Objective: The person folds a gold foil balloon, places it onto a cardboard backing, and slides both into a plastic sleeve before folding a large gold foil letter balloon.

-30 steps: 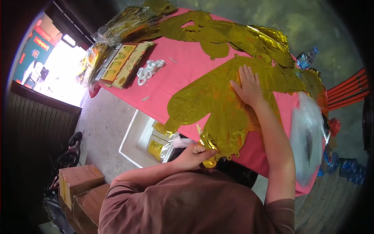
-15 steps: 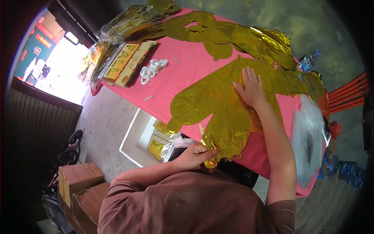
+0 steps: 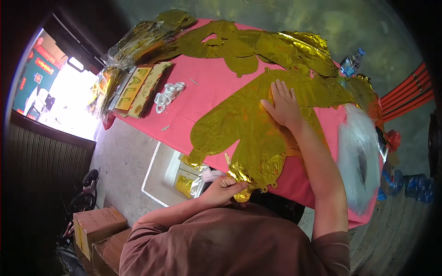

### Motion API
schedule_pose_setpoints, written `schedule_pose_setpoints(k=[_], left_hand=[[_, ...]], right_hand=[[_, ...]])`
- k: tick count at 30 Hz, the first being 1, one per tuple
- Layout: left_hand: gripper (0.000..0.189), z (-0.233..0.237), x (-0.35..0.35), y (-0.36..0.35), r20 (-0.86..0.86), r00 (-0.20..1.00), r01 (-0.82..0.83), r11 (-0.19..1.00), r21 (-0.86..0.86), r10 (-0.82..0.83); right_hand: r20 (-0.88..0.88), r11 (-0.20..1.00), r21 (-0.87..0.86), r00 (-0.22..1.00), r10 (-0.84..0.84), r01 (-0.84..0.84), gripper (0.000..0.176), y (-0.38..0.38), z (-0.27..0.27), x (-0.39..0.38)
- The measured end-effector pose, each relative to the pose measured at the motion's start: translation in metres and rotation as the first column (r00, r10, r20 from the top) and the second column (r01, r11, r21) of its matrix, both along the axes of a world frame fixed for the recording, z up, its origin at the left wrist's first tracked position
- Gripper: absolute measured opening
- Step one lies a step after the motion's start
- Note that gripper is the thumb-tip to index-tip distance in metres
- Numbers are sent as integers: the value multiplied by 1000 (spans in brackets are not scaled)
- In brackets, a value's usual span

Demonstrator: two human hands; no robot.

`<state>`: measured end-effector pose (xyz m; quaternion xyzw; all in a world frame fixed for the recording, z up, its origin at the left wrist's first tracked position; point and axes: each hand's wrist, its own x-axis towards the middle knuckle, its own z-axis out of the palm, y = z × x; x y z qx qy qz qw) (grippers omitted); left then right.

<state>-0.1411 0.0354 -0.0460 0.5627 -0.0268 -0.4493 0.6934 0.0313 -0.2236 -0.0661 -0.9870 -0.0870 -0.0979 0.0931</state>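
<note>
A large flat gold foil balloon point(image 3: 239, 110) lies on the pink tablecloth point(image 3: 207, 73), its lower tip over the near edge. My right hand point(image 3: 284, 106) rests flat on its upper part, fingers spread. At the near edge my left hand point(image 3: 224, 190) pinches the balloon's lower tip between thumb and fingers. More gold foil sheets point(image 3: 239, 41) lie along the far side of the table. White ribbon point(image 3: 169, 95) lies in a small tangle to the left, beside a flat printed box point(image 3: 147, 89).
Plastic-wrapped foil packs point(image 3: 147, 37) are heaped at the far left. Clear plastic bags point(image 3: 359, 161) lie at the right end, and a water bottle point(image 3: 352, 62) is at the far right edge. A white foam box point(image 3: 159, 172) and cardboard boxes point(image 3: 99, 223) stand below on the left.
The whole view has shifted slightly, so the table and things on it appear farther left. Both hands keep their places on the foil, with no clear change of hold.
</note>
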Motion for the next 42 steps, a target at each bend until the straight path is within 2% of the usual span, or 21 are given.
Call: schedule_pose_setpoints(k=[2,8,9,10,11,12,14,15,17,19,21,23,25,28,30,32,33,35,36,40,42], left_hand=[[35,2,0,0,-33,999,-20,999,-33,19],[36,0,3,4,-9,1000,-5,997,71,6],[37,5,12,11,208,952,173,954,244,-225],[38,12,21,17,366,807,290,850,439,-464],[41,25,30,23,517,656,285,814,506,-550],[41,44,37,26,518,651,289,812,507,-555],[38,84,50,27,232,761,428,737,523,-606],[38,96,60,22,234,757,430,735,525,-610],[36,113,83,10,372,583,547,687,478,-722],[25,105,109,-22,690,370,347,782,519,-622],[16,71,145,-59,838,372,119,916,382,-398],[15,44,189,-97,898,229,-61,915,399,-376],[16,15,219,-124,985,80,-179,970,166,-153],[17,-3,243,-156,994,18,-233,966,108,-107],[18,-8,250,-164,993,59,-216,970,110,-100],[19,-12,254,-170,989,105,-192,974,120,-101],[19,-13,256,-169,948,317,-149,988,48,2],[19,-18,261,-166,699,697,-119,987,-105,159],[19,-20,263,-166,695,703,-114,988,-102,152],[22,-26,268,-165,648,722,-131,968,-212,240],[23,-29,270,-167,622,732,-143,955,-259,278]], right_hand=[[9,1000,-7,1000,-4,4,74,1,0,0],[19,1000,8,1000,-15,15,75,2,-1,1],[16,1000,11,1000,-14,14,75,1,-2,1],[18,1000,13,1000,-24,24,75,1,-3,1],[18,1000,18,1000,-21,21,76,1,-4,1],[18,1000,23,1000,-17,17,77,2,-4,1],[25,1000,24,999,-20,20,77,2,-5,1],[30,1000,24,999,-18,18,77,2,-6,2],[28,999,31,999,-21,20,78,2,-6,2],[30,999,34,999,-23,22,78,1,-7,2],[82,999,37,997,-8,5,78,-1,-11,2],[91,1000,-5,996,-2,2,77,-3,-22,7],[99,999,-48,995,2,3,75,-3,-15,6],[-44,1000,19,999,2,-1,71,2,0,2],[156,997,72,987,31,-43,71,1,-8,5],[54,999,36,998,24,-26,73,0,-4,3],[-47,1000,1,999,18,-18,75,0,-2,2],[30,999,43,1000,7,-8,74,0,-12,4],[116,997,79,993,7,-17,72,0,-14,5],[117,993,116,993,1,-15,73,-1,-17,6],[201,984,162,979,40,-74,68,-6,-16,8]])
